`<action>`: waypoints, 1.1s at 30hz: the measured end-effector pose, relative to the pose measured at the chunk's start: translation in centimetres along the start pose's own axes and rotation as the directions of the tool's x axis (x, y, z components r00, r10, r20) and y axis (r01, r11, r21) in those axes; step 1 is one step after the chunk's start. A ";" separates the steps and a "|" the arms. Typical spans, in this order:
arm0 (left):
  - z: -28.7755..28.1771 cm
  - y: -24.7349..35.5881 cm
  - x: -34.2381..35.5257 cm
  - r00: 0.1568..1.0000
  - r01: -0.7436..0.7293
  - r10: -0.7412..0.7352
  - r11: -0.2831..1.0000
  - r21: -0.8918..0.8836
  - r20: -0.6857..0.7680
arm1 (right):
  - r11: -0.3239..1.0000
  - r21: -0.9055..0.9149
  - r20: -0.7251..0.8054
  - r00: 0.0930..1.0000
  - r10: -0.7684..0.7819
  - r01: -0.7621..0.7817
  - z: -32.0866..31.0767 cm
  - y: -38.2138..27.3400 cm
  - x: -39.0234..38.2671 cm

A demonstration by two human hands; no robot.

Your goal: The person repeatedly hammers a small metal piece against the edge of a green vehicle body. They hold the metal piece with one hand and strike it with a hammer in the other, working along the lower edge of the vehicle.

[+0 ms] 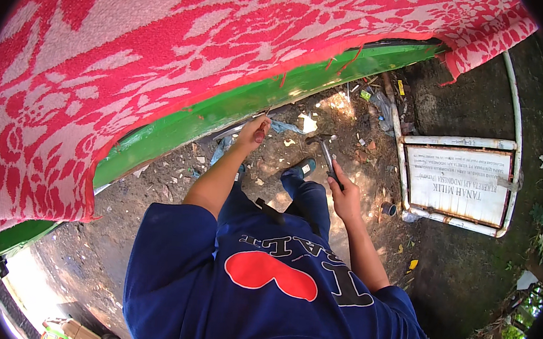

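My left hand (250,135) is closed around the reddish-brown handle (260,132) of a slim tool, perhaps a screwdriver or chisel. A thin bit of metal shows past the fingers, close to the lower edge of a green panel (225,109). Its tip is too small to make out. In my right hand (348,201) is a hammer (329,154), gripped by its dark handle. The metal hammer head is up, apart from the panel and from the left hand's tool. A red and pale floral blanket (167,38) drapes over the green panel.
Litter-strewn dirt ground (272,160) lies below, around my shoes (297,174). To the right, a white signboard (458,186) in a rusty pipe frame leans by a dark wall (470,264). A small can (389,209) and a plastic bag (383,108) lie nearby.
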State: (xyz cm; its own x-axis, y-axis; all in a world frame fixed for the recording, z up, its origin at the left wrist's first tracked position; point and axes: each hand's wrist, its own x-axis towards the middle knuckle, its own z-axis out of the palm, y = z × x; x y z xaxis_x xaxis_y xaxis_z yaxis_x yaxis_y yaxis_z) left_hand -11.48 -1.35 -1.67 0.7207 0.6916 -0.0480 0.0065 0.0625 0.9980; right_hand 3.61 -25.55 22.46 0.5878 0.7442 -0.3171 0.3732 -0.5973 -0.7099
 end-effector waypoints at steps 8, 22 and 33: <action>-0.6 0.0 1.4 0.994 -0.039 0.072 0.935 0.353 -0.081 | 0.985 0.074 0.021 0.987 0.157 -0.158 0.8 -0.7 -1.0; 0.2 -4.1 1.8 0.963 0.138 -0.168 0.979 -0.149 -0.209 | 0.656 -0.485 0.234 0.808 -0.540 0.579 7.1 -4.6 2.9; 1.6 -4.5 1.5 0.918 -0.040 0.092 0.989 0.140 -0.386 | 0.577 -0.458 0.329 0.732 -0.596 0.676 6.7 -4.1 5.9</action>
State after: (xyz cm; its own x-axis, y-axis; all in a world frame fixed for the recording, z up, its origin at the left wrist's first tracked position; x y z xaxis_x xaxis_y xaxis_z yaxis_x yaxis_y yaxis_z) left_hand -9.35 -1.76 -6.16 0.3945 0.9184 0.0319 0.0749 -0.0667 0.9950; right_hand 0.79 -16.70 19.29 -0.0284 0.9995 -0.0161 0.9415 0.0214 -0.3365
